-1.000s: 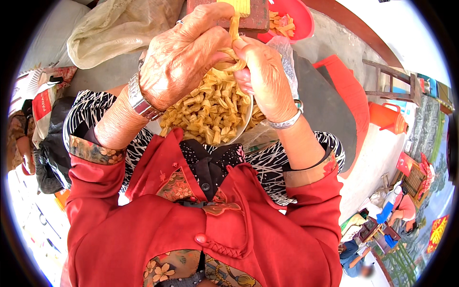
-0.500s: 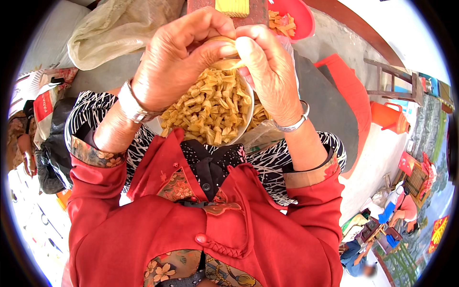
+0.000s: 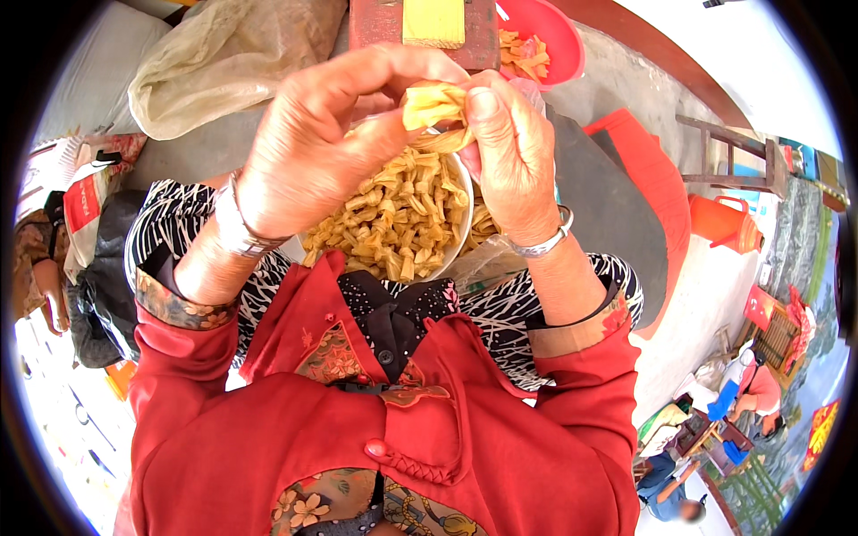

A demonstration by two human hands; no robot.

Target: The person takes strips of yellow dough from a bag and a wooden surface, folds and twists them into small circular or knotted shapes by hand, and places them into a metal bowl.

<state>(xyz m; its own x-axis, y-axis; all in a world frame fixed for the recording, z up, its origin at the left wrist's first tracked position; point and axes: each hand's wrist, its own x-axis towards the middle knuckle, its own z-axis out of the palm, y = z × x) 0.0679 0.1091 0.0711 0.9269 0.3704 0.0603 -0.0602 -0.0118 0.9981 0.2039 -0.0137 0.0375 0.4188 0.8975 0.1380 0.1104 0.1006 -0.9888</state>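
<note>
Strip of folded yellow material hangs over a white bowl of similar knotted pieces, clamped between thumb and forefinger of our right hand. Our left hand curves beside it, thumb and forefinger apart; we cannot tell whether they touch it. Beyond, a yellow block rests on a red bench.

I see strips in a bowl between the knees, another strip above, between my left hand and right hand, a block on the desk beyond, basin right, sack left.
</note>
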